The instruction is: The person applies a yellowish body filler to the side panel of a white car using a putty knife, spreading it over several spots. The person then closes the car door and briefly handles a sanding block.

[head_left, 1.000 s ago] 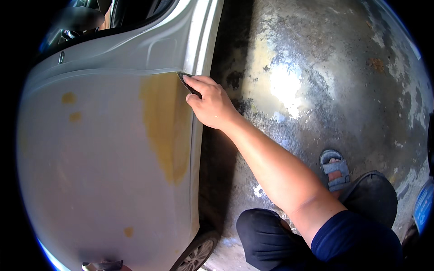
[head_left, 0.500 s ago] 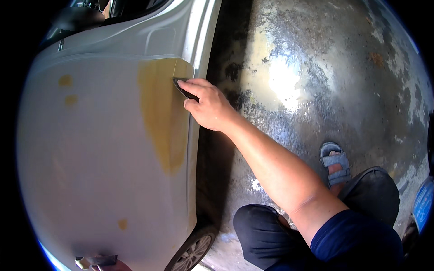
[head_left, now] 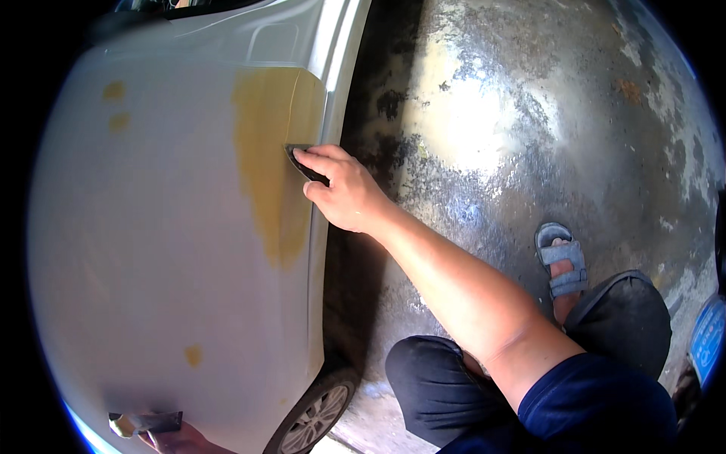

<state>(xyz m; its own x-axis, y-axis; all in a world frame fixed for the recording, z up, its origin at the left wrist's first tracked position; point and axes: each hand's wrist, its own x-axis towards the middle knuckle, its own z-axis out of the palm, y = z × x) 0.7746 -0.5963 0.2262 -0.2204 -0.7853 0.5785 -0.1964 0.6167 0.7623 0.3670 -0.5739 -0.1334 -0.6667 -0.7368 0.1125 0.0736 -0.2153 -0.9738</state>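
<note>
My right hand (head_left: 348,189) pinches a dark, thin putty spreader (head_left: 308,168) between fingers and thumb. Its edge meets a tan filler patch (head_left: 261,151) on a grey car panel (head_left: 166,250), along a crease near the panel's right edge. At the lower left rim, my left hand (head_left: 172,439) is closed on a dark flat spreader (head_left: 162,421). Pale yellowish putty (head_left: 121,425) shows at the left end of that spreader. The left hand is partly cut off and blurred.
Smaller tan filler spots (head_left: 115,91) mark the panel's far left, with another (head_left: 194,356) lower down. A car wheel (head_left: 318,416) lies below the panel edge. Stained concrete floor (head_left: 514,166) spreads right, with my sandalled foot (head_left: 561,261) and a blue container (head_left: 708,340).
My right hand has drawn the spreader down along the crease of the filler patch, nearer to me. The view has shifted slightly, and more of my left hand shows at the lower left.
</note>
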